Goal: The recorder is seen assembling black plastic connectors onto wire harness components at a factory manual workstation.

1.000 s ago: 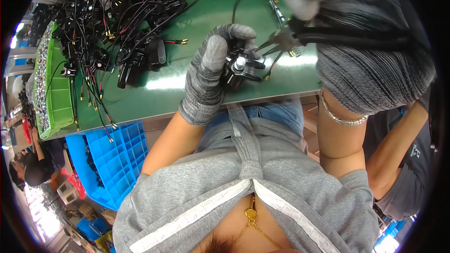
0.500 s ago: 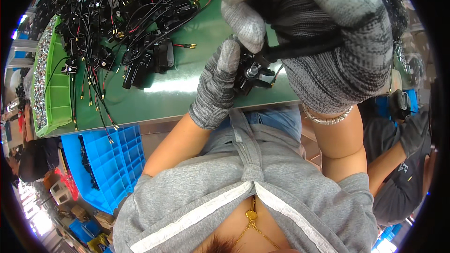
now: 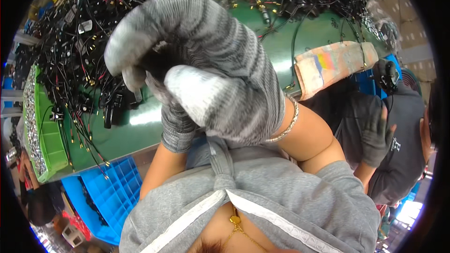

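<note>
Apparently mid-work, the curled right hand (image 3: pixel 218 68) mostly hides the left hand (image 3: pixel 177 129) above the desk (image 3: pixel 133 135); their grips cannot be told. Wired parts (image 3: pixel 86 91) heap the desk, finished or not unclear.

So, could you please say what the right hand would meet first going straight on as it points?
The right hand would probably meet the black cabled parts at upper left, or pass above them; depth is unclear.
</note>
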A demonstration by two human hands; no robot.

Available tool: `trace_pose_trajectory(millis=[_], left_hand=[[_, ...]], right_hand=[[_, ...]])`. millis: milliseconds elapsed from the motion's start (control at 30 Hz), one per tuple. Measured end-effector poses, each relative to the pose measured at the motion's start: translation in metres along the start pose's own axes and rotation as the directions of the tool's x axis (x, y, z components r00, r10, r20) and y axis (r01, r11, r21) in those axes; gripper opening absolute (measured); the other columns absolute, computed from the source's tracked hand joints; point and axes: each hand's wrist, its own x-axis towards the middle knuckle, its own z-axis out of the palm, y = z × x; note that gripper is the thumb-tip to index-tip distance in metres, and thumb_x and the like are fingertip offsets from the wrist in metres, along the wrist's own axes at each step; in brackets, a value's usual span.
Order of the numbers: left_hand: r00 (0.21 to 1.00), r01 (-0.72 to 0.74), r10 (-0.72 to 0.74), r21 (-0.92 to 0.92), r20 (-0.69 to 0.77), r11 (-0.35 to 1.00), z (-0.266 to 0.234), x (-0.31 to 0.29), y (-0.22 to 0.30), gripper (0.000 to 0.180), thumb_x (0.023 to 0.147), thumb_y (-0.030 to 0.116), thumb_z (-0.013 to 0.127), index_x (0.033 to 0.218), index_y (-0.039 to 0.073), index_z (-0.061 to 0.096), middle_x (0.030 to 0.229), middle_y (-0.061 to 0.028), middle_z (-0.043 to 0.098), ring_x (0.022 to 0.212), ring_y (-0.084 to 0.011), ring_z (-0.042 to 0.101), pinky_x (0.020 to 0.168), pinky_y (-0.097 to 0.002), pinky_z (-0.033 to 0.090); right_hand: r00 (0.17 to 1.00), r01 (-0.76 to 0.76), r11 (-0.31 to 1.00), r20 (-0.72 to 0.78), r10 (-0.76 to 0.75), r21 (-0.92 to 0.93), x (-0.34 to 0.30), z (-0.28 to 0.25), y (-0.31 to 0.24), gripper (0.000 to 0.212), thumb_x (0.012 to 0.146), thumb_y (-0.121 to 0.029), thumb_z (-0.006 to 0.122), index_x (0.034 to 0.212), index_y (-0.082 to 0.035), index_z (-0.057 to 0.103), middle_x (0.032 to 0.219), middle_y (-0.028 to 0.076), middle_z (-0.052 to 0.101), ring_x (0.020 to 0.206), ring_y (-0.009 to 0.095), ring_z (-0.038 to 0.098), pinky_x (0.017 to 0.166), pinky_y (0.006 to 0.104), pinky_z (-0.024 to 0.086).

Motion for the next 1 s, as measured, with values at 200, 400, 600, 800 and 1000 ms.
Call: trace_pose_trajectory(millis=[200, 400, 600, 800, 1000], left_hand=[[0.968, -0.205, 0.194, 0.053, 0.162, 0.977, 0.036, -0.018, 0.043, 0.033, 0.089, 0.027, 0.061, 0.113, 0.004, 0.058, 0.098, -0.0081, 0.062, 0.085, -0.0145, 0.06, 0.075, -0.028, 0.052], [0.965, -0.182, 0.172, 0.037, 0.199, 0.983, 0.025, -0.013, 0.037, 0.033, 0.083, 0.019, 0.065, 0.112, 0.006, 0.058, 0.097, -0.0086, 0.062, 0.081, -0.0144, 0.059, 0.07, -0.0261, 0.051], [0.94, -0.223, 0.207, 0.031, 0.272, 0.974, 0.027, -0.012, 0.034, 0.027, 0.084, 0.016, 0.064, 0.109, 0.008, 0.057, 0.098, -0.009, 0.06, 0.081, -0.0139, 0.059, 0.068, -0.0257, 0.05], [0.954, -0.241, 0.229, 0.042, 0.194, 0.97, 0.029, -0.016, 0.031, 0.029, 0.084, 0.016, 0.064, 0.11, 0.008, 0.054, 0.099, -0.0099, 0.06, 0.083, -0.0147, 0.059, 0.072, -0.0271, 0.05], [0.946, -0.181, 0.175, -0.001, 0.272, 0.983, 0.023, -0.015, 0.034, 0.032, 0.084, 0.012, 0.061, 0.115, 0.006, 0.053, 0.105, -0.0062, 0.058, 0.099, -0.0143, 0.055, 0.088, -0.0299, 0.046]], right_hand=[[0.936, 0.35, 0.849, 0.183, -0.3, -0.396, 0.029, -0.053, -0.089, 0.025, 0.088, -0.006, 0.057, 0.113, -0.004, 0.062, 0.095, 0.01, 0.065, 0.084, 0.015, 0.061, 0.071, 0.0299, 0.053], [0.961, -0.274, 0.012, -0.274, -0.043, -0.962, 0.053, -0.159, -0.077, 0.02, 0.085, -0.015, 0.066, 0.104, -0.009, 0.069, 0.096, 0.008, 0.068, 0.087, 0.018, 0.063, 0.079, 0.0307, 0.051], [0.904, -0.147, -0.767, -0.4, 0.152, -0.624, 0.069, -0.203, -0.063, 0.024, 0.083, -0.026, 0.07, 0.107, -0.023, 0.071, 0.098, 0.014, 0.068, 0.1, 0.029, 0.06, 0.094, 0.039, 0.048], [0.717, -0.34, -0.795, -0.686, 0.127, -0.503, 0.092, -0.232, -0.091, 0.023, 0.082, -0.027, 0.07, 0.106, -0.028, 0.071, 0.114, 0.003, 0.062, 0.116, 0.029, 0.052, 0.1, 0.0409, 0.043], [0.793, -0.162, -0.796, -0.557, 0.246, -0.583, 0.092, -0.241, -0.095, 0.023, 0.076, -0.032, 0.068, 0.096, -0.023, 0.075, 0.093, 0.008, 0.071, 0.091, 0.029, 0.062, 0.093, 0.0392, 0.045]])
